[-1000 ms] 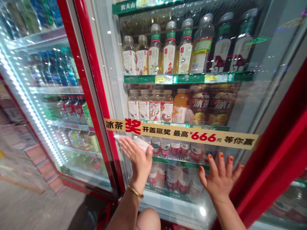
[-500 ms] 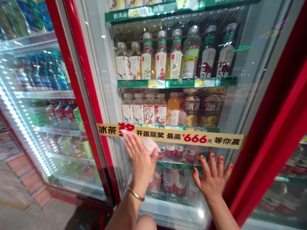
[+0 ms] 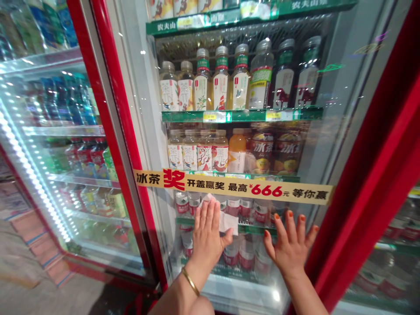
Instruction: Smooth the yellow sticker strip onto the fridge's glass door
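My left hand [image 3: 208, 234], with a gold bangle on its wrist, lies flat over a white tissue [image 3: 229, 222] and presses it to the glass door [image 3: 331, 144] of a drinks fridge. Parts of the tissue show above the fingertips and beside the thumb; the palm hides the remainder. Just above the fingertips a yellow banner [image 3: 236, 187] with black and red lettering crosses the glass. To the right, my right hand [image 3: 290, 247] rests against the door below the banner, fingers spread, orange nails showing, nothing in it.
Behind the glass, several bottles [image 3: 221, 81] stand on shelves with green edges [image 3: 243, 115]. A red door frame [image 3: 364, 162] runs along the right. At left is another lit fridge [image 3: 62, 130] with drinks, and pink boxes [image 3: 36, 236] are stacked beyond it on the floor.
My left hand has slid down and to the right with the tissue, from over the banner's red character to below the banner. My right hand has stayed in place.
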{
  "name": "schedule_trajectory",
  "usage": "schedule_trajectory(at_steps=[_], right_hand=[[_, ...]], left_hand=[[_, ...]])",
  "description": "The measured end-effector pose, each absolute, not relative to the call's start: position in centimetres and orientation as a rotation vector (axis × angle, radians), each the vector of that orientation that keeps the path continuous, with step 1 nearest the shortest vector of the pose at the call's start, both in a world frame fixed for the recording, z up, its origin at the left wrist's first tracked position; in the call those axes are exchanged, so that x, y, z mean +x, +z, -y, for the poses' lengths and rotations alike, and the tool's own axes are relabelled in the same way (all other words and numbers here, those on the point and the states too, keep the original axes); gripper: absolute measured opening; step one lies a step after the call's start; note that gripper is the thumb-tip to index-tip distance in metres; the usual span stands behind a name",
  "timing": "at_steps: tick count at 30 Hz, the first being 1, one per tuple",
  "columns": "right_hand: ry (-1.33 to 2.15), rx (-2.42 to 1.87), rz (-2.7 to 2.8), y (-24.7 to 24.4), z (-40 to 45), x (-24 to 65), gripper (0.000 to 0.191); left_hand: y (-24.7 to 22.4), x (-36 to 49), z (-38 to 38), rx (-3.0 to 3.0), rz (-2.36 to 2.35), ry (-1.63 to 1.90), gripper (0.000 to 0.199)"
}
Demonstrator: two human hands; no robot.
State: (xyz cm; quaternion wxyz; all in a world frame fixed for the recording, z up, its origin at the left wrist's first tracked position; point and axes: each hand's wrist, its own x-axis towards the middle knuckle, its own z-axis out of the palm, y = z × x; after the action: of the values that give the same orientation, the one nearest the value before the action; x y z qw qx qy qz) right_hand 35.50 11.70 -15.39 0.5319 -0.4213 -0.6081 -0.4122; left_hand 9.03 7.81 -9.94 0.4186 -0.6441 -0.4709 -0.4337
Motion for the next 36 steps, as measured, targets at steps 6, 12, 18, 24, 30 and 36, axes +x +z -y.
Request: schedule_trajectory(at_steps=[6, 12, 18, 24, 30, 36], right_hand=[[-1.006, -0.995, 1.451, -15.5, -11.9, 35.5, 0.081], [-1.025, -0.984, 1.483, -15.4, -11.7, 35.8, 0.081], [-0.995, -1.031, 1.478, -16.1, -12.2, 35.7, 0.086], [-0.856, -1.014, 1.494, -15.0, -10.3, 35.5, 0.089], [-0.667, -0.717, 1.907, -13.3, -6.7, 27.9, 0.08], [-0.733, -1.073, 1.616, -10.2, -10.2, 29.7, 0.085]], left_hand=[[-8.9, 9.2, -7.6, -1.477, 1.339, -1.272, 0.088], [-10.2, 9.9, -7.7, -1.708, 1.068, -0.981, 0.086], [-7.6, 6.7, -8.8, -1.436, 1.432, -1.275, 0.093], [-11.2, 15.3, -8.6, -1.818, 1.174, -1.089, 0.095], [-11.7, 12.2, -6.8, -2.201, 1.007, -1.152, 0.109], [-10.0, 2.2, -6.2, -2.011, 0.893, -1.201, 0.098]])
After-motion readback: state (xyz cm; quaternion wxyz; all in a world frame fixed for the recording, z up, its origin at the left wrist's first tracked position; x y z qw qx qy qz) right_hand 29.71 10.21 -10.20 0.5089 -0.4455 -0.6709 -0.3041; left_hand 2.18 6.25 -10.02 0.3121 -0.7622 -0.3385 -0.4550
